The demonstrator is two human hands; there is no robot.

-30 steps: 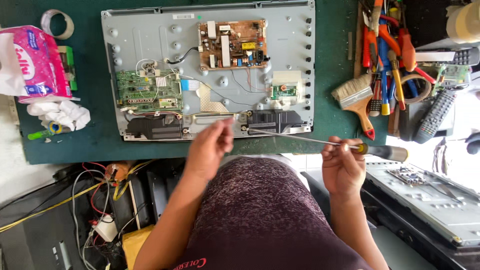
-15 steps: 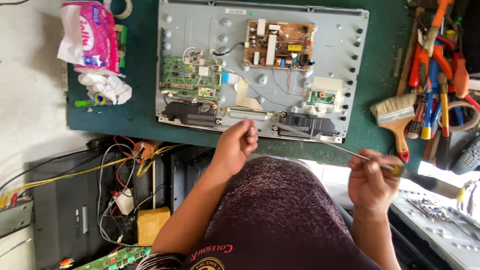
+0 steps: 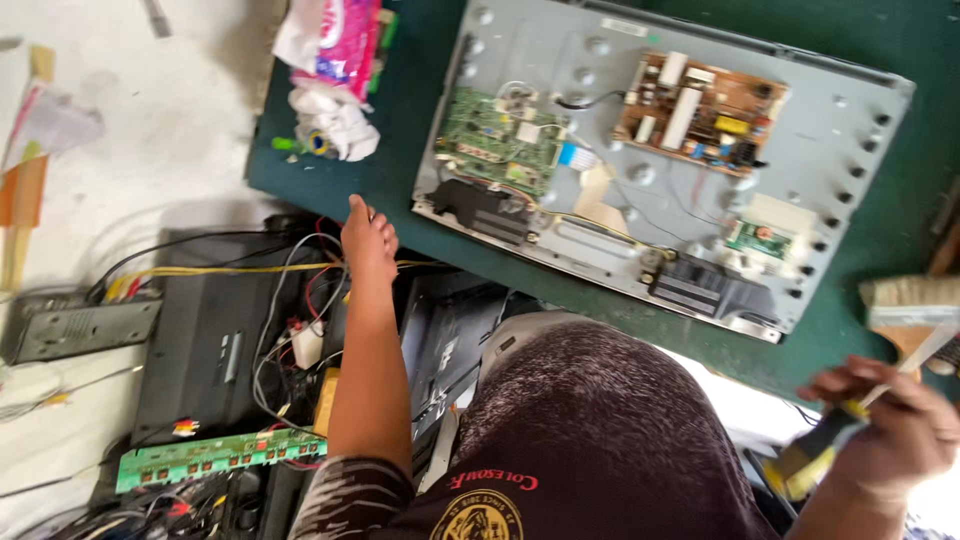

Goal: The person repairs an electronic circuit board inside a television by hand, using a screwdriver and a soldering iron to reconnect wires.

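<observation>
My left hand [image 3: 368, 240] reaches out to the left, past the near edge of the green table [image 3: 400, 190], over a tangle of wires [image 3: 300, 290]; its fingers look loosely together and I see nothing in it. My right hand [image 3: 895, 425] at the lower right is closed around a screwdriver [image 3: 830, 440] with a yellow and black handle, shaft pointing up right. The opened back of a flat television [image 3: 660, 160] lies on the table with a green circuit board [image 3: 500, 140] and a brown power board [image 3: 700, 110] exposed.
A pink tissue pack [image 3: 335, 35] and crumpled white tissue [image 3: 335, 125] lie at the table's left end. A paint brush [image 3: 910, 310] rests at the right. On the floor sit a black device [image 3: 215, 340], a long green board strip [image 3: 215, 455] and a grey metal bracket [image 3: 80, 325].
The view has swung left and tilted. My left hand has moved from the television's near edge out to the left over the wires. My right hand with the screwdriver dropped toward the lower right.
</observation>
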